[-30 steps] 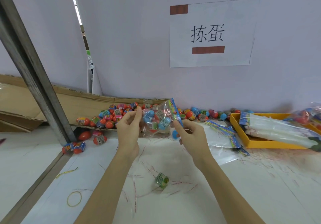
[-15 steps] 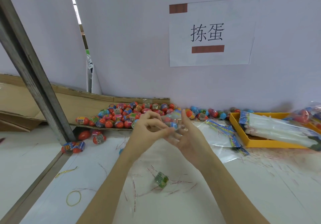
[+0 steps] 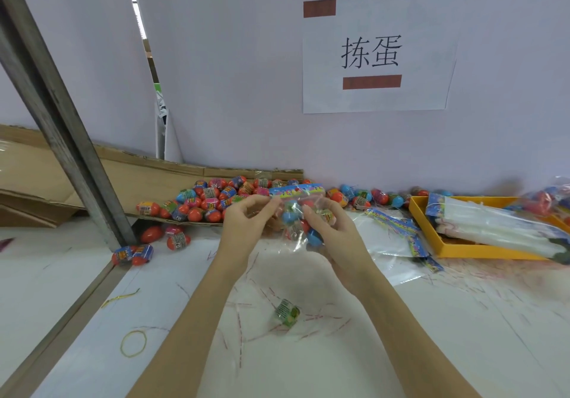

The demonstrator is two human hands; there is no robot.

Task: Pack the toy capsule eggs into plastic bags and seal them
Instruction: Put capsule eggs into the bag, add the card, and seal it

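A clear plastic bag (image 3: 297, 212) with a colourful header strip hangs upright above the table, filled with several capsule eggs. My left hand (image 3: 246, 228) pinches its upper left side just under the strip. My right hand (image 3: 333, 231) cups and grips the bag's right side and bottom. Behind the bag, a pile of red and blue capsule eggs (image 3: 209, 201) lies on a cardboard sheet. A small green packet (image 3: 287, 316) lies on the table below my hands.
Empty bags (image 3: 391, 234) lie flat to the right. A yellow tray (image 3: 456, 251) holds a stack of bags. A steel post (image 3: 61, 138) slants at the left, with loose eggs (image 3: 132, 254) at its foot. A rubber band (image 3: 133, 342) lies at front left.
The bag was held tilted between my hands, then bunched close between them. Now it hangs upright with the header strip level on top, and my right hand supports it from below.
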